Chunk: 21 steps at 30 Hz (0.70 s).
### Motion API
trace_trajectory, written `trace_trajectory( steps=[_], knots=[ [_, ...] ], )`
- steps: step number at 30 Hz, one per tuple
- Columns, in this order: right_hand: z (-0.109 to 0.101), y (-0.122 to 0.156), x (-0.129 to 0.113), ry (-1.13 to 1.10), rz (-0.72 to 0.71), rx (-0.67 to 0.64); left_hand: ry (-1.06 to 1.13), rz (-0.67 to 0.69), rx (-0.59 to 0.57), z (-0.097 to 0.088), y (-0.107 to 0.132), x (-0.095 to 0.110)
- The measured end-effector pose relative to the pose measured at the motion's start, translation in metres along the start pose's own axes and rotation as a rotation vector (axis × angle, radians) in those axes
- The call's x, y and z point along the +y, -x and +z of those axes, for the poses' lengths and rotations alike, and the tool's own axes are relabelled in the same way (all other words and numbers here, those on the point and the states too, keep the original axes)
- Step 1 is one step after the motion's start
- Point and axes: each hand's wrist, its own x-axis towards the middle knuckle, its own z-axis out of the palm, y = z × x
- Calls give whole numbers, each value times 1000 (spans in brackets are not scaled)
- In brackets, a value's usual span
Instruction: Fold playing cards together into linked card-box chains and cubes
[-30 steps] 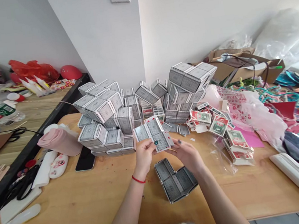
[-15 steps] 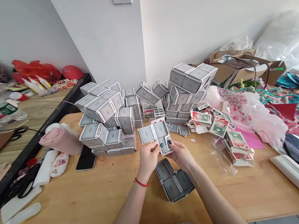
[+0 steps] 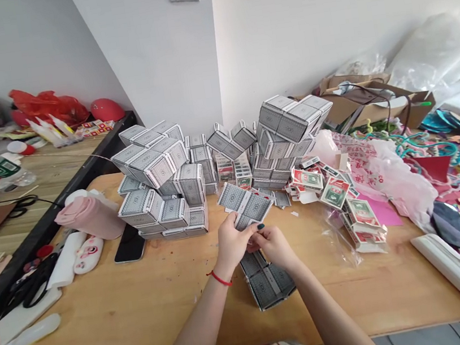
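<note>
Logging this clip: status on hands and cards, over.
Left hand gripping joined cards. Right hand at their lower edge. Card piece on table, partly hidden by hands.

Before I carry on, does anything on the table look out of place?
Mainly the red-and-green card boxes at right: they lie tilted in a jumbled heap, while the grey blocks are stacked. A small white scrap also lies loose on the table.

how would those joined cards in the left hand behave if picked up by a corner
The joined cards are probably light, being thin. They seem fairly stiff, jutting from the left hand without visible sag. They might hinge along the white strip between them.
</note>
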Motion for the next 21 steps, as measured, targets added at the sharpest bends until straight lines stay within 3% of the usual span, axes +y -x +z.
trace_trajectory(
  steps=[4,8,15,19,21],
  knots=[
    [-2,2,-6,51,-22,-51,-73,-9,-52,-6,-3,3],
    [4,2,-9,176,-38,-36,147,-151,-99,-6,-4,6],
    [37,-4,-24,587,-165,129,407,-189,255,-13,1,-7],
    [46,-7,-26,728,-212,160,469,-240,314,-17,2,-17],
    [44,-8,-23,686,-195,125,493,-246,243,-18,1,-20]
  ],
)
